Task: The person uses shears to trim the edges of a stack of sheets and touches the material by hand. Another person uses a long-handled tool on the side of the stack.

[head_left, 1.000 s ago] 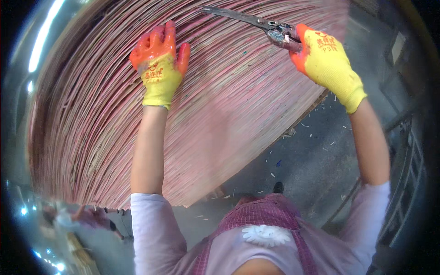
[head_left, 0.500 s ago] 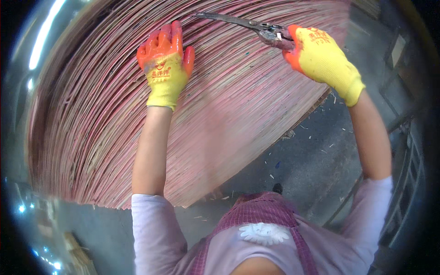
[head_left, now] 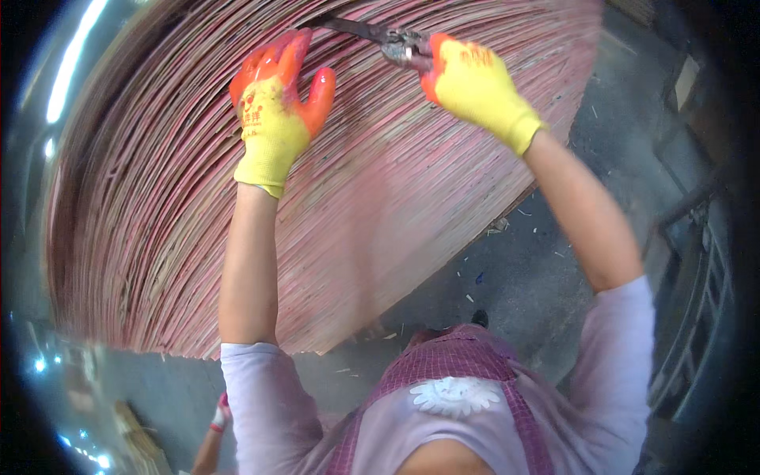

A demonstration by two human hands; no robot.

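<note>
A big stack of thin, wood-like sheets (head_left: 332, 214) with pink-stained edges fills much of the view before me. My left hand (head_left: 277, 99), in a yellow glove with orange fingers, rests on the sheet edges, thumb spread and fingers stretched out. My right hand (head_left: 475, 83), gloved alike, is closed round the handle of a dark metal hand tool (head_left: 368, 33) with a long narrow blade. The blade points left, and its tip lies by my left fingertips at the sheet edges. Whether the tip is between two sheets I cannot tell.
Another person's gloved hand and forearm (head_left: 214, 439) show at the lower left, near some stacked boards (head_left: 142, 443). Small scraps lie on the grey floor (head_left: 507, 277) to the right of the stack. A metal rack-like frame (head_left: 701, 301) stands at the far right.
My right hand has moved left with the tool, bringing the blade tip to my left fingers. My left thumb has spread wider. Another person's hand has come in at the lower left.
</note>
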